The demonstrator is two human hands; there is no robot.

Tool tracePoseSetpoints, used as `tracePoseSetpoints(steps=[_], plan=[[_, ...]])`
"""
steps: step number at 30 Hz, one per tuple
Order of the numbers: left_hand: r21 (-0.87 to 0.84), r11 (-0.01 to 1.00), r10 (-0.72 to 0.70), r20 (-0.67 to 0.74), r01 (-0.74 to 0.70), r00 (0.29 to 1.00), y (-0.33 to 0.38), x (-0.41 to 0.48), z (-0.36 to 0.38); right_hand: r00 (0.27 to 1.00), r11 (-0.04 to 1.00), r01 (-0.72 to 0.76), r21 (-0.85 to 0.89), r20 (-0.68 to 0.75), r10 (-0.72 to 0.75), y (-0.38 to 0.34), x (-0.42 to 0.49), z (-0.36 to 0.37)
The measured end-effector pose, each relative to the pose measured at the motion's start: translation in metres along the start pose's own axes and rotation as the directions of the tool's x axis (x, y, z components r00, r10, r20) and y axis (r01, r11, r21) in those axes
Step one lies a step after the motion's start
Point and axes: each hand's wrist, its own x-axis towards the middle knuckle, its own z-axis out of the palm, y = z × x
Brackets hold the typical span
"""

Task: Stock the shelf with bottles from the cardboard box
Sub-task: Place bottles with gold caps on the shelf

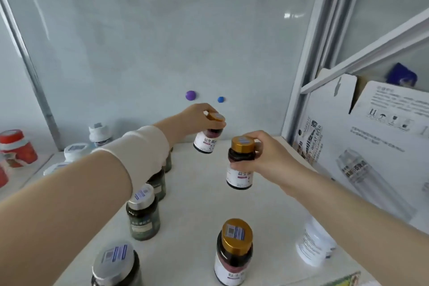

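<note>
1. From my station I see the left hand (199, 118) clenched from above over the gold cap of the first bottle (207, 140), a dark one with a white label. It is at the back of the white shelf (197, 197), close to the rear wall and slightly tilted. I cannot tell whether its base touches the shelf.
2. The right hand (267, 155) grasps the second bottle (240, 169), which also has a gold cap, with fingers curled round its cap and neck. This bottle is nearer to me, to the right of the first and apart from it.
3. A third bottle (234, 253) of the same kind stands upright at the front of the shelf, and neither hand touches it.
4. Down the left side runs a row of green bottles (142, 216) with silver caps, partly hidden under the white sleeve (139, 153).
5. A white bottle (313, 244) sits at the right front, under the right forearm.
6. The cardboard box (371, 137) stands right of the shelf, past the metal upright (308, 72), with its flaps open.
7. On the rear wall, a purple magnet (190, 95) and a blue magnet (220, 99) sit just above the left hand.
8. In the compartment to the left are white-capped bottles (75, 150) and a red-lidded jar (17, 148).
</note>
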Motion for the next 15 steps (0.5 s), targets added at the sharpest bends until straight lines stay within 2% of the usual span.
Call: tracePoseSetpoints(steps=[7,15], plan=[[0.148,0.988,-0.045,-0.010,0.046,0.999,-0.031,0.075,0.017,0.996,0.976,-0.034,-0.216,0.069,0.050,0.018,0.074,0.019],[0.228,0.972,-0.060,-0.004,0.060,0.998,-0.051,0.114,0.027,0.994,0.975,-0.014,-0.223,0.103,0.038,0.037,0.122,0.027]])
